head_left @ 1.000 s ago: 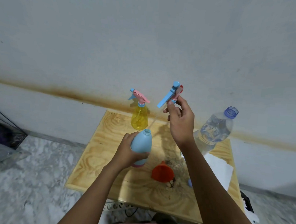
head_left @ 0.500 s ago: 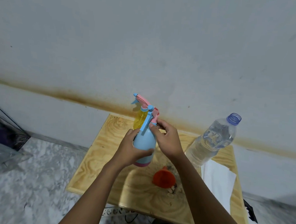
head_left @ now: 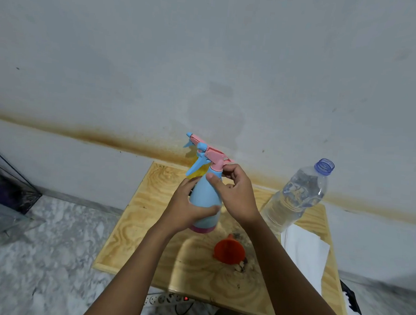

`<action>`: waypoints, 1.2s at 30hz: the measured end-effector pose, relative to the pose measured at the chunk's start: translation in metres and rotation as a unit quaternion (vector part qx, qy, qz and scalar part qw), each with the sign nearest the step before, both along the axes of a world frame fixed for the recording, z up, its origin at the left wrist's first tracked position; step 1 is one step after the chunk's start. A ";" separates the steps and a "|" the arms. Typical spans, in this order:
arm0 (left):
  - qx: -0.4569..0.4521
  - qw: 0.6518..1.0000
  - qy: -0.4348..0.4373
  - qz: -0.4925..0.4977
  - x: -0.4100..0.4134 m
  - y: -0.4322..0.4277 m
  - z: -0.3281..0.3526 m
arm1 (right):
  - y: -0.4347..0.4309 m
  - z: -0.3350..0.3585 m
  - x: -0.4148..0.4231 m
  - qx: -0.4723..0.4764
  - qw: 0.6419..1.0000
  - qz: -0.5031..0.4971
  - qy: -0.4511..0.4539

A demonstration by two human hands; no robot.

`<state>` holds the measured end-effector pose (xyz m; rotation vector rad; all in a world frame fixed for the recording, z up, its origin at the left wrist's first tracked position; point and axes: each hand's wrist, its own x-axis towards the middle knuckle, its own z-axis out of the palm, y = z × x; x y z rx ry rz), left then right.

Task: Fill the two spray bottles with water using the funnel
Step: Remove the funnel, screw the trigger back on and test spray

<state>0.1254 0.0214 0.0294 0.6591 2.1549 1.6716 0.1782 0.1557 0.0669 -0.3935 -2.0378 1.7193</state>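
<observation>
On the wooden table (head_left: 135, 238), an orange funnel (head_left: 228, 251) rests nearest the viewer. Behind it, the left hand (head_left: 186, 210) wraps around the body of the opaque blue spray bottle (head_left: 205, 199), its contents hidden, while the right hand (head_left: 236, 196) pinches the pink spray head (head_left: 213, 159) at the neck. To the right stands an uncapped clear bottle (head_left: 295, 198) holding water. Farthest back, the yellow spray bottle (head_left: 196, 175) is mostly hidden.

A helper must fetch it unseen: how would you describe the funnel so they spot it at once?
Find the wooden table against the stained wall. On it, just in front of the blue spray bottle, lies the funnel. It is the only orange-red, cone-shaped thing there.
</observation>
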 end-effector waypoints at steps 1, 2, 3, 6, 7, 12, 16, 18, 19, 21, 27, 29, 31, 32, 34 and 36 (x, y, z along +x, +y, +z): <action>0.002 1.000 0.002 -0.001 0.001 0.000 0.002 | 0.001 0.003 0.001 -0.019 1.000 0.012 0.005; 0.001 1.000 0.004 0.002 0.002 0.000 0.004 | 0.001 0.006 0.002 -0.049 0.998 0.022 0.010; 0.000 1.000 0.005 0.006 0.003 0.000 0.006 | 0.001 0.010 0.003 -0.082 0.996 0.030 0.015; 0.006 1.000 0.003 0.019 0.005 0.000 0.012 | 0.001 0.014 0.006 -0.136 0.990 0.027 0.021; 0.010 1.000 0.002 0.020 0.005 0.000 0.014 | 0.000 0.014 0.007 -0.140 0.990 0.023 0.023; 0.030 0.999 0.006 0.023 0.011 0.001 0.023 | -0.006 0.021 0.009 -0.107 0.994 0.016 0.022; 0.039 0.999 0.006 0.022 0.016 0.003 0.031 | -0.011 0.027 0.011 -0.076 0.997 -0.002 0.033; 0.038 0.999 0.003 0.021 0.017 0.003 0.033 | -0.014 0.029 0.013 -0.108 0.993 0.006 0.041; 0.037 0.999 0.001 0.021 0.017 0.002 0.035 | -0.015 0.030 0.015 -0.133 0.990 0.011 0.044; 0.039 0.999 -0.003 0.019 0.018 0.001 0.039 | -0.016 0.032 0.017 -0.151 0.987 0.002 0.051; 0.051 0.999 0.013 0.006 0.022 0.001 0.049 | -0.022 0.034 0.016 -0.162 0.984 -0.032 0.066; 0.052 0.999 0.015 0.000 0.023 0.002 0.049 | -0.025 0.036 0.016 -0.157 0.985 -0.038 0.057; 0.055 0.998 0.016 -0.007 0.024 0.002 0.050 | -0.028 0.038 0.017 -0.132 0.989 -0.045 0.053; 0.058 0.998 0.015 -0.007 0.023 0.002 0.051 | -0.029 0.039 0.018 -0.118 0.990 -0.042 0.057; 0.060 0.998 0.009 -0.007 0.021 0.000 0.053 | -0.027 0.040 0.020 -0.115 0.991 -0.020 0.064; 0.049 0.999 0.007 -0.009 0.019 -0.002 0.054 | -0.023 0.042 0.022 -0.130 0.990 0.001 0.059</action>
